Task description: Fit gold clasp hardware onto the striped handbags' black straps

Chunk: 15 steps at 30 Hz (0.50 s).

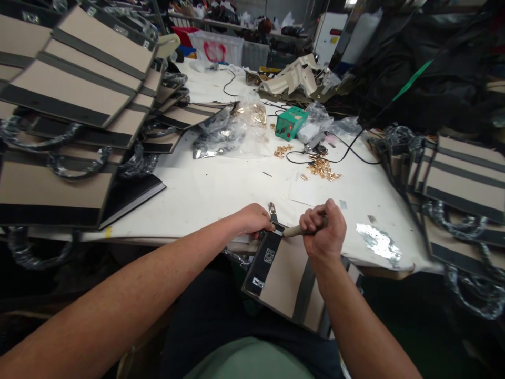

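A beige bag panel (290,279) with dark bands lies tilted over the table's front edge, partly above my lap. Several metal fittings, among them a square plate (269,256), sit along its black strip. My left hand (255,220) is closed at the panel's far corner, its fingertips pinching the edge by a fitting. Beyond those fingers a strap with a metal clasp (272,208) sticks up. My right hand (324,230) wraps round a tool with a tapering brownish-grey shaft (294,230). Its tip points left and meets the panel close to my left fingertips; the tool's exact kind is unclear.
Stacks of similar beige panels (74,89) with plastic-wrapped handles rise at left, and more panels (467,163) stand at right. Gold-coloured metal parts (323,168) lie on the white tabletop (229,184). Behind them are a green box (291,123) with a black cable and plastic bags (224,134).
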Tool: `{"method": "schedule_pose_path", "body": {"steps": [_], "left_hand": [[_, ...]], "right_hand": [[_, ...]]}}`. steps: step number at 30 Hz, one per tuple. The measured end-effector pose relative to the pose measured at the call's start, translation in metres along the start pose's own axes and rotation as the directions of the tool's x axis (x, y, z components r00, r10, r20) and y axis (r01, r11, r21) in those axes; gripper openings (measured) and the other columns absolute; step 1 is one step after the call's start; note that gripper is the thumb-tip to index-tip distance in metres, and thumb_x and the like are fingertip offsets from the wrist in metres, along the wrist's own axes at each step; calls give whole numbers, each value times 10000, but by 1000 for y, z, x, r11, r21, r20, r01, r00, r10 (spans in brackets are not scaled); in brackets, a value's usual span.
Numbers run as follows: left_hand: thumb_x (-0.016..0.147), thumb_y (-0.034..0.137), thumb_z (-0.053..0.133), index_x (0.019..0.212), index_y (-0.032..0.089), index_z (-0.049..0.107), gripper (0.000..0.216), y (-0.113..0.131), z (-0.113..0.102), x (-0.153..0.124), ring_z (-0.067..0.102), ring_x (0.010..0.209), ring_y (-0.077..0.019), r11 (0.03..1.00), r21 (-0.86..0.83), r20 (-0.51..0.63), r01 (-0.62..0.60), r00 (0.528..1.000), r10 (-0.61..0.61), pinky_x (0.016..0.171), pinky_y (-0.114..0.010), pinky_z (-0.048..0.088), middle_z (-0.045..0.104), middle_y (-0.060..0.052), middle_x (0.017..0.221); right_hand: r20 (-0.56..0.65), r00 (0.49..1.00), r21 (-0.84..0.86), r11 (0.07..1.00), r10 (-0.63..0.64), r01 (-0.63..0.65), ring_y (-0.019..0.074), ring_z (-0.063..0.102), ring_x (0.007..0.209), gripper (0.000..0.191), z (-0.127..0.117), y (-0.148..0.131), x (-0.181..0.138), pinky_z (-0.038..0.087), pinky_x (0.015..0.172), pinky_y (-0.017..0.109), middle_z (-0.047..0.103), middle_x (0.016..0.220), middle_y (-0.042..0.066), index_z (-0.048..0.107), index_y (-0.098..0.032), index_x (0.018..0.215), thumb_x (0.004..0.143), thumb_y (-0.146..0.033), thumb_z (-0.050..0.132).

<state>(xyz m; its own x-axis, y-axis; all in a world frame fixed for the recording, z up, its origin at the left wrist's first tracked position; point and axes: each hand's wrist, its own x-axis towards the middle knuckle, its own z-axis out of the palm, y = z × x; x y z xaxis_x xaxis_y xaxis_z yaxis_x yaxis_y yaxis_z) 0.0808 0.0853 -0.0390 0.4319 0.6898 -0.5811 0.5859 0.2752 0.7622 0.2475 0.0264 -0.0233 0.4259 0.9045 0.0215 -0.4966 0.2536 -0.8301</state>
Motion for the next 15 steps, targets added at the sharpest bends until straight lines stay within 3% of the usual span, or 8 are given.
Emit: {"method": "schedule_pose_path", "body": {"steps": [5, 10, 15], "left_hand": [[747, 186, 684, 514, 184, 516, 287, -1, 0, 0, 452, 361, -108, 999, -32, 4, 5, 1000, -5, 412, -249, 297, 454, 53, 411], [743, 199, 695, 522, 187, 513, 287, -6, 1, 5, 421, 363, -100, 999, -52, 9, 8, 1000, -7, 413, -248, 300, 426, 59, 402], [706, 186, 729, 533, 163, 579, 230, -3, 2, 3, 419, 404, -98, 999, -48, -49, -18, 999, 16, 423, -245, 287, 438, 49, 408]], "right_hand": [[30, 999, -7, 1000, -21, 22, 65, 287, 393, 372, -1, 6, -1, 305, 404, 219, 292, 500, -100, 481, -207, 646, 881, -440, 650], [162, 983, -206, 972, -82, 115, 84, 334, 392, 338, 6, 16, -11, 320, 408, 233, 346, 493, -94, 471, -227, 675, 916, -410, 622], [449, 894, -579, 765, 9, 283, 105, 450, 504, 357, 28, 11, -14, 381, 508, 256, 518, 541, -36, 556, -202, 624, 886, -423, 659]]}}
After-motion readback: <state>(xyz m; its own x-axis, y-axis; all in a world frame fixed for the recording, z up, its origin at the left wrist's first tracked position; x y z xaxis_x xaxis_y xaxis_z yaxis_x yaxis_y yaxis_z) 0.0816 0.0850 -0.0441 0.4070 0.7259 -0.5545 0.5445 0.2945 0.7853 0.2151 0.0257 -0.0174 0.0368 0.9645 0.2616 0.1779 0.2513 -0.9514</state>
